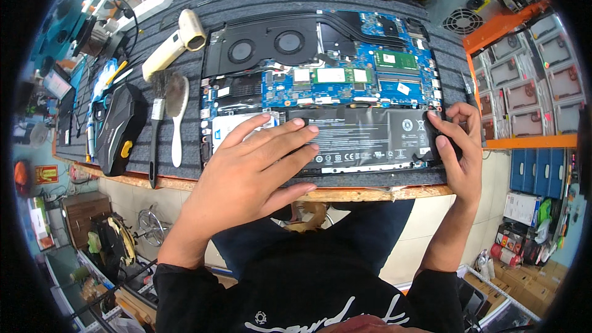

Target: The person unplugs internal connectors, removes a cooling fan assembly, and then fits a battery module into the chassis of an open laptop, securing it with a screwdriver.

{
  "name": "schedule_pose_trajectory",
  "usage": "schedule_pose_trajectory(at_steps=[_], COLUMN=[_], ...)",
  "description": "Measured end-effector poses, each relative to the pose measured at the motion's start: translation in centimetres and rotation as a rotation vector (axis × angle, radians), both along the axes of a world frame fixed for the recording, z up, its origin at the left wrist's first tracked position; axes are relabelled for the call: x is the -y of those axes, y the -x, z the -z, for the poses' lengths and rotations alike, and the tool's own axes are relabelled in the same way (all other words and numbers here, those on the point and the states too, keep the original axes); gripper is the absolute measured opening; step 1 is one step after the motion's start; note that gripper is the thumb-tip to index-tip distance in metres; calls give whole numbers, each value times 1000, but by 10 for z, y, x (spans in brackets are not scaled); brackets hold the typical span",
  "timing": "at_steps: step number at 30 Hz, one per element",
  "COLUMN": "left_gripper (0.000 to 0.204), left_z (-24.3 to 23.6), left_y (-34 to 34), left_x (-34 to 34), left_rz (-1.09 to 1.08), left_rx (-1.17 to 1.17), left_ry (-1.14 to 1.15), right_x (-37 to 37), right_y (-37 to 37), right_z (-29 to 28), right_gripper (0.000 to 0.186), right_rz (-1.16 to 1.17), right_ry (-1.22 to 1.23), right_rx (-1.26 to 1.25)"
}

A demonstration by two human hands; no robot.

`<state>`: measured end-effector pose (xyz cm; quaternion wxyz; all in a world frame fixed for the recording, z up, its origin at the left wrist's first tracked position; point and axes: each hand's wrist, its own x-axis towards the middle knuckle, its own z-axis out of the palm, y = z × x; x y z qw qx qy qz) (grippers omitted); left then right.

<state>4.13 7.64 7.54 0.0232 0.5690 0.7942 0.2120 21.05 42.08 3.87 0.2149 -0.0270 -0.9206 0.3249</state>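
Observation:
An opened laptop base lies on the ribbed grey mat, its blue circuit board, two black fans and copper-dark heat pipes exposed. Along its near side sits a flat black battery with printed labels. My left hand rests on the battery's left part, fingers spread and flat, hiding what is under it. At the battery's right end, the thumb and forefinger of my right hand touch the corner. The other fingers curl around a slim dark tool with a pointed tip facing away from me; its exact kind is unclear.
Left of the laptop lie a white-handled brush, a black-handled brush, a cream heat gun or blower and a black-and-yellow power tool or case. An orange rack of clear drawers stands right. A power supply sits far right.

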Motion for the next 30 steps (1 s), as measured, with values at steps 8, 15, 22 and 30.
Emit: schedule_pose_trajectory(at_steps=[8, 15, 22, 30], left_gripper=[44, 43, 48, 46], left_z=[7, 1, 4, -9], left_y=[-3, 1, -7, -5], left_x=[7, 5, 0, 39], left_rz=[-43, 3, -3, -79], left_rx=[-32, -27, -34, -66], left_ry=[-93, -63, -88, -165], right_x=[0, 5, 2, -26], right_y=[-3, -3, -4, -9], right_z=[-1, -1, 0, 23], right_gripper=[31, 27, 26, 28], right_rz=[-19, 2, 7, 738], right_ry=[4, 29, 52, -411], right_rx=[11, -39, -57, -207])
